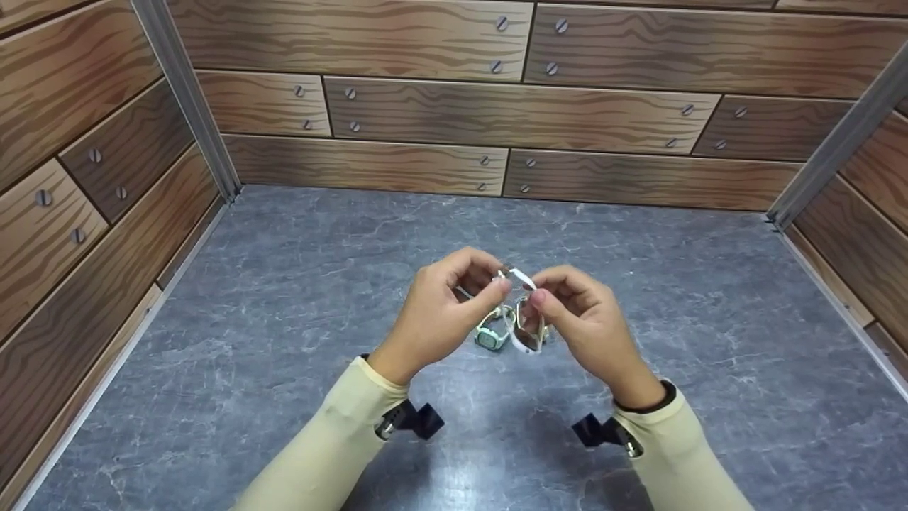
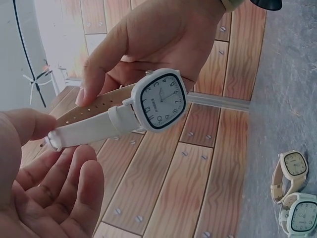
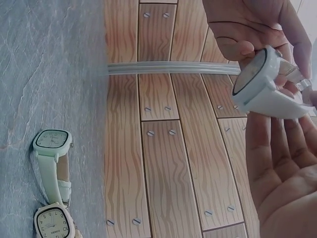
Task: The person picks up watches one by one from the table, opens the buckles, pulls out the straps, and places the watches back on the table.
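Observation:
A white wristwatch point(image 2: 163, 99) with a rounded square dial is held up between both hands, its case hanging below the fingers in the head view. My left hand point(image 1: 443, 309) pinches the end of its white strap between thumb and fingers. Opposite it, my right hand point(image 1: 592, 323) has thumb and fingers on the other strap part, whose tan, holed inner side shows in the left wrist view. Lower down, a mint green watch point(image 3: 52, 141) stands on the tabletop. Beside that one is a beige watch point(image 2: 295, 163), mostly hidden behind the held watch in the head view.
The grey marbled tabletop point(image 1: 319, 284) lies under both hands. Wood-print panels point(image 1: 425, 106) wall it in at the back and sides, with metal corner posts point(image 1: 188, 99). A small black camera mount point(image 1: 418, 420) juts from the left wrist, another point(image 1: 596, 431) from the right.

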A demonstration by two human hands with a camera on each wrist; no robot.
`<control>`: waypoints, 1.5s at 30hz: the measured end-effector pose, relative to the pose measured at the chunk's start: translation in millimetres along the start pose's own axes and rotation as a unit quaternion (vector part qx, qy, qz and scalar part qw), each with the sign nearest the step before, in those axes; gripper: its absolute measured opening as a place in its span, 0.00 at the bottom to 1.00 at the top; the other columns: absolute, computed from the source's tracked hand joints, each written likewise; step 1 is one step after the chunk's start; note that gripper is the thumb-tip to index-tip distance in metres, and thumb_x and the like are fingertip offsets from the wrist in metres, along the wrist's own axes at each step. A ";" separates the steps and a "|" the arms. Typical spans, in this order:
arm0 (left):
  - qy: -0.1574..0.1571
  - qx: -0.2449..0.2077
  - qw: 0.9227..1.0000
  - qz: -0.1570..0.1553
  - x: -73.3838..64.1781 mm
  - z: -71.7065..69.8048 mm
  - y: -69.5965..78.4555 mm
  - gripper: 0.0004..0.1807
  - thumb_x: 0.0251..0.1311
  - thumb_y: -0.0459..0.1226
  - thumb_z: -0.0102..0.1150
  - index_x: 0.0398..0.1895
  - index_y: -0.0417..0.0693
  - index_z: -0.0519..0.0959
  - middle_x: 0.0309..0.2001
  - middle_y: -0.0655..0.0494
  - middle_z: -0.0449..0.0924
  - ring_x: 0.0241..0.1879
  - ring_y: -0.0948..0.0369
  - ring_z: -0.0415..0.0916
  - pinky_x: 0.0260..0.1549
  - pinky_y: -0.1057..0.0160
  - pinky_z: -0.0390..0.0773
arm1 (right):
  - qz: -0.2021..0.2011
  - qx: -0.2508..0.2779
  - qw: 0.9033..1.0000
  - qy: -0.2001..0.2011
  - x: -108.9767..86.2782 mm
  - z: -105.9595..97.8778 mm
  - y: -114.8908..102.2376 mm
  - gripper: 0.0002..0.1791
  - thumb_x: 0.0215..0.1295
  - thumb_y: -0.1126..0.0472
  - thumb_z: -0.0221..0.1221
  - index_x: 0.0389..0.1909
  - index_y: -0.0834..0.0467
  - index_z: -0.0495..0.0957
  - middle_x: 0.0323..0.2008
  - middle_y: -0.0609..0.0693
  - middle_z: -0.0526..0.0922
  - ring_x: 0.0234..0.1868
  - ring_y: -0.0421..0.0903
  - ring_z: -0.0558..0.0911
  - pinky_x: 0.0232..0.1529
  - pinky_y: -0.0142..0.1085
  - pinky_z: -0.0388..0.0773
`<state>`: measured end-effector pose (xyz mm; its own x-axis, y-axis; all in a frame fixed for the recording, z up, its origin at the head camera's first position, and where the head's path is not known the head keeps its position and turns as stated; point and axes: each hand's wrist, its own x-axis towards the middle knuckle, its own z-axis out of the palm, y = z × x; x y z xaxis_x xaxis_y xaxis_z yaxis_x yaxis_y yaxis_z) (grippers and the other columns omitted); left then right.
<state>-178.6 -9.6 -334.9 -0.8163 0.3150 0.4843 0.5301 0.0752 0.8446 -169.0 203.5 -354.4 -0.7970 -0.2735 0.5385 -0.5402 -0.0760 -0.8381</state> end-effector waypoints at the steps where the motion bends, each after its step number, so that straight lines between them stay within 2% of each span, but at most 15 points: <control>1: 0.002 0.002 1.000 -0.001 0.1 -0.4 0.0 0.07 0.69 0.37 0.65 0.44 0.44 0.83 0.31 0.57 0.83 0.28 0.62 0.80 0.29 0.62 0.83 | 0.003 -0.003 1.000 0.008 0.4 0.0 -0.1 0.08 0.74 0.75 0.54 0.44 0.80 0.72 0.29 0.54 0.83 0.28 0.43 0.83 0.30 0.34 0.84; 6: -0.007 0.030 0.999 -0.010 0.5 -2.8 -0.1 0.07 0.68 0.39 0.66 0.43 0.45 0.82 0.33 0.58 0.85 0.30 0.63 0.82 0.33 0.61 0.84 | 0.017 -0.031 0.997 0.069 2.8 0.2 -0.3 0.10 0.75 0.72 0.55 0.45 0.78 0.74 0.32 0.54 0.83 0.32 0.42 0.83 0.34 0.34 0.85; 9: -0.015 0.068 0.997 -0.016 -0.5 -4.6 -1.0 0.07 0.67 0.40 0.67 0.43 0.47 0.82 0.34 0.61 0.85 0.32 0.65 0.82 0.34 0.62 0.84 | 0.012 -0.063 0.992 0.109 4.3 0.8 1.3 0.09 0.74 0.72 0.57 0.46 0.77 0.77 0.36 0.54 0.84 0.36 0.42 0.83 0.39 0.32 0.83; 13: -0.023 0.120 0.992 -0.011 -1.9 -5.7 -4.5 0.07 0.68 0.40 0.67 0.43 0.48 0.83 0.33 0.64 0.85 0.32 0.68 0.81 0.35 0.65 0.83 | -0.001 -0.124 0.983 0.133 5.3 3.0 4.3 0.08 0.71 0.73 0.60 0.46 0.74 0.81 0.37 0.51 0.83 0.36 0.42 0.82 0.40 0.30 0.79; 17: -0.018 0.167 0.986 0.009 -2.0 -6.9 -8.2 0.07 0.70 0.39 0.64 0.44 0.46 0.84 0.33 0.63 0.85 0.31 0.69 0.81 0.35 0.66 0.83 | 0.003 -0.176 0.976 0.127 5.8 5.3 4.8 0.06 0.69 0.71 0.64 0.44 0.67 0.84 0.35 0.49 0.83 0.34 0.43 0.82 0.38 0.31 0.79; 21: -0.005 0.204 0.979 0.020 -2.0 -9.6 -11.1 0.08 0.70 0.39 0.62 0.45 0.45 0.84 0.33 0.62 0.85 0.32 0.68 0.81 0.35 0.66 0.83 | 0.017 -0.190 0.975 0.117 6.6 6.7 4.2 0.05 0.68 0.69 0.65 0.43 0.64 0.84 0.35 0.49 0.85 0.33 0.44 0.82 0.38 0.32 0.80; 30: -0.035 0.253 0.967 -0.004 -4.8 -11.1 -14.1 0.06 0.68 0.39 0.62 0.43 0.51 0.84 0.35 0.63 0.86 0.34 0.67 0.82 0.36 0.67 0.81 | 0.034 -0.192 0.976 0.099 3.9 7.2 6.6 0.06 0.65 0.71 0.68 0.41 0.64 0.85 0.34 0.51 0.87 0.34 0.45 0.85 0.39 0.32 0.83; 36: -0.048 0.259 0.965 -0.009 -2.5 -11.5 -14.0 0.05 0.67 0.38 0.63 0.44 0.50 0.84 0.37 0.61 0.87 0.34 0.66 0.83 0.38 0.66 0.82 | 0.041 -0.186 0.977 0.099 2.3 5.3 8.2 0.06 0.65 0.72 0.67 0.42 0.67 0.84 0.35 0.52 0.87 0.35 0.47 0.86 0.41 0.32 0.84; 40: -0.050 0.270 0.961 -0.010 -0.1 -11.8 -12.6 0.06 0.67 0.38 0.63 0.44 0.51 0.84 0.37 0.62 0.87 0.34 0.67 0.82 0.37 0.67 0.82 | 0.025 -0.208 0.973 0.096 2.6 3.6 9.3 0.06 0.65 0.71 0.68 0.41 0.66 0.84 0.35 0.51 0.87 0.35 0.44 0.86 0.41 0.31 0.84; 45: -0.057 0.279 0.958 -0.024 4.5 -11.7 -10.8 0.07 0.67 0.39 0.62 0.45 0.51 0.84 0.39 0.61 0.88 0.34 0.67 0.83 0.36 0.67 0.82 | -0.019 -0.249 0.964 0.088 3.9 -0.5 11.4 0.05 0.65 0.70 0.68 0.40 0.64 0.85 0.35 0.51 0.88 0.35 0.42 0.85 0.42 0.29 0.83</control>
<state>-190.7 -20.1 -339.2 -0.8296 0.3970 0.3925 0.5582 0.5770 0.5963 -178.4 202.0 -361.8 -0.7835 -0.1086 0.6118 -0.5980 0.3994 -0.6949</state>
